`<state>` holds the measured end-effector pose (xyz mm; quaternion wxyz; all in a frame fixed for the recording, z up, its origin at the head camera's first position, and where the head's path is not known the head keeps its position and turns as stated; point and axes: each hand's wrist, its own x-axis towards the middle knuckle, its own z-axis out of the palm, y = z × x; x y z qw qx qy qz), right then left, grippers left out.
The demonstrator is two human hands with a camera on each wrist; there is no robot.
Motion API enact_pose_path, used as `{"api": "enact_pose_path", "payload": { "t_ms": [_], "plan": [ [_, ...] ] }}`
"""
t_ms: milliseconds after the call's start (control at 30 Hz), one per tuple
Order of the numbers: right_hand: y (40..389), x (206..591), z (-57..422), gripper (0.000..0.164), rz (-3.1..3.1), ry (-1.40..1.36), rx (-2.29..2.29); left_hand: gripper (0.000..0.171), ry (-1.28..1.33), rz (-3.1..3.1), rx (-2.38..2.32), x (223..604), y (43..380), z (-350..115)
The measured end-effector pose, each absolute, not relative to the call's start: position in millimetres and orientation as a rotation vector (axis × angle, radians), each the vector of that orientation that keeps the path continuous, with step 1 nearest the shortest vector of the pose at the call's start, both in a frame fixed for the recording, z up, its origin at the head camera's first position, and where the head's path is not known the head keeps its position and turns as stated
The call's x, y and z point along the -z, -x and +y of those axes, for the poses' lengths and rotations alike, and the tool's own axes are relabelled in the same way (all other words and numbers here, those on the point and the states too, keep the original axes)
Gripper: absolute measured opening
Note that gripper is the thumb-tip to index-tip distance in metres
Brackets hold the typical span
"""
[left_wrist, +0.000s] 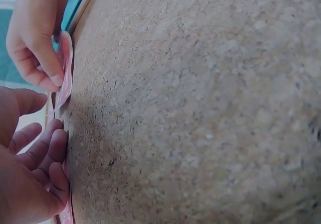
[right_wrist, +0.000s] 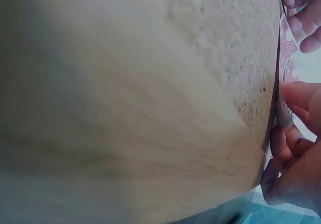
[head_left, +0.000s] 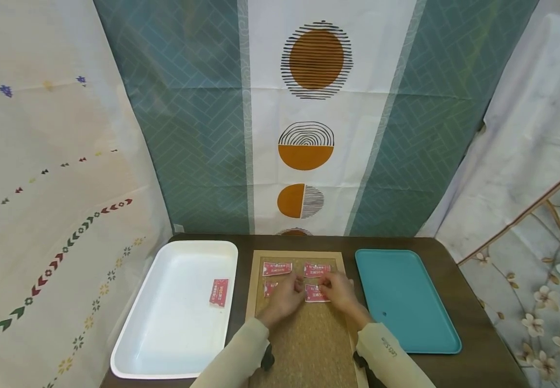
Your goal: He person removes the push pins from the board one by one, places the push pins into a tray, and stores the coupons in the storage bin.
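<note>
Several red-and-white printed paper coupons lie in two rows on a wood-framed cork board (head_left: 304, 339). In the upper row are a left coupon (head_left: 277, 268) and a right coupon (head_left: 317, 270). The lower-left coupon (head_left: 269, 288) is partly hidden by my left hand (head_left: 285, 297). My right hand (head_left: 340, 292) pinches the lower-right coupon (head_left: 315, 295) near its right side; its edge bows off the cork in the left wrist view. Loosely bent, the left hand's fingers (left_wrist: 52, 146) stand close by, thumb apart, with nothing visibly held. Any pin under the right fingertips is hidden.
Left of the board stands a white tray (head_left: 163, 323) with red paper coupons (head_left: 219, 292) near its right wall. A teal tray (head_left: 406, 302) lies to the right, with a small dark spot on it. Both trays and the board rest on a dark brown table (head_left: 483, 345).
</note>
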<state>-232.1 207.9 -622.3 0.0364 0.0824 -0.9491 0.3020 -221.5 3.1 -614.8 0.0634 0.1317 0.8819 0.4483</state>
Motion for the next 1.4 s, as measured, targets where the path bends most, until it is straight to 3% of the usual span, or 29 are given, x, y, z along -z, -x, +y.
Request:
{"api": "enact_pose_path", "payload": {
  "t_ms": [333,667,933,1400],
  "plan": [
    [233,623,208,0.016,-2.922,-0.265,-0.929,0.040,-0.420,2.681,-1.313,613,221,10],
    [232,621,196,0.011,-2.930,-0.222,-0.960,0.032,-0.511,2.785,-1.238,621,221,10],
    [234,621,200,0.013,-2.937,-0.129,-0.945,0.039,-0.625,2.753,-1.182,621,225,10],
    [238,618,199,0.007,-3.029,-0.047,-0.985,0.039,-0.568,2.675,-1.187,623,229,6]
  ]
}}
